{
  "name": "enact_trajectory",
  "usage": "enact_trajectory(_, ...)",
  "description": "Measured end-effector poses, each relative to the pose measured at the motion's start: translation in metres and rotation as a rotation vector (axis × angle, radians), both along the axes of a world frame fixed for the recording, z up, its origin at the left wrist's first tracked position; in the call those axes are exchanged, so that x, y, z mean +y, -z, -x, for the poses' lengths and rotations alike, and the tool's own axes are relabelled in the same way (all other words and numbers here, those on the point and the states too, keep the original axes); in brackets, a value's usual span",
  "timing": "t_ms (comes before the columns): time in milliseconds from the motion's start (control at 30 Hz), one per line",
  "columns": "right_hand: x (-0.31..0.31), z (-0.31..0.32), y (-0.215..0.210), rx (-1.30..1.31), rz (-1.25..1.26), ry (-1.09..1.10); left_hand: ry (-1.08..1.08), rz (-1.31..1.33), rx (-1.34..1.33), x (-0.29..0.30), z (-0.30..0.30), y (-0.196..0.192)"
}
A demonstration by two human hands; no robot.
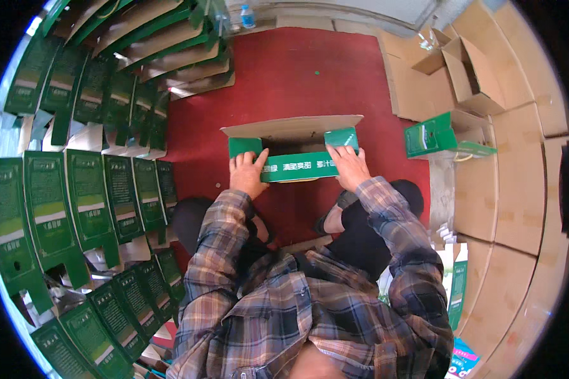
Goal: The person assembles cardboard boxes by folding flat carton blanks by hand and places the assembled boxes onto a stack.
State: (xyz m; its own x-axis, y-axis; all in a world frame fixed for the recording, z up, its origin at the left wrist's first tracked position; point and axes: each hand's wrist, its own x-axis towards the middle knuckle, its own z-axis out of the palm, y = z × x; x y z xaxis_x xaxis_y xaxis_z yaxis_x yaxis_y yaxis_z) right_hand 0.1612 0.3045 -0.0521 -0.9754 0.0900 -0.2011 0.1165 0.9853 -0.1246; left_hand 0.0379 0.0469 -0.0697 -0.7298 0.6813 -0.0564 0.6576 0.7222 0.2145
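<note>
A green cardboard box (300,167) with white print stands in front of me, its top open. The brown inside of its raised far flap (297,126) faces me, and green side flaps (244,146) show at both ends. At the near left corner my left hand (248,174) grips the box, fingers over the flap and thumb along the front strip. My right hand (349,165) holds the near right corner with its fingers bent over the edge. The undersides of both hands are hidden, and the box's interior is dark.
Rows of green boxes (85,205) are stacked on the left, with more open ones at the far left. Brown cartons (521,183) line the right side. One open green box (449,136) lies right on the red floor (303,69). A small bottle (247,17) stands far back.
</note>
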Motion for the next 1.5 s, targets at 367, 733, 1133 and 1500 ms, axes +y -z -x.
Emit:
enact_trajectory(367, -0.008, -0.002, 0.018, -0.101, -0.107, 0.04, 0.011, -0.114, 0.297, 0.008, -0.015, 0.029)
enact_trajectory(733, -0.014, 0.007, 0.009, -0.201, -0.079, 0.08, 0.034, -0.054, 0.109, 0.005, -0.009, 0.017)
enact_trajectory(1133, 0.009, 0.013, 0.01, -0.149, 0.139, 0.121, 0.025, -0.106, -0.041, 0.006, -0.017, 0.008)
enact_trajectory(1500, 0.037, 0.02, -0.007, 0.392, 0.29, 0.243, -0.125, -0.277, -0.12, 0.016, -0.018, -0.004)
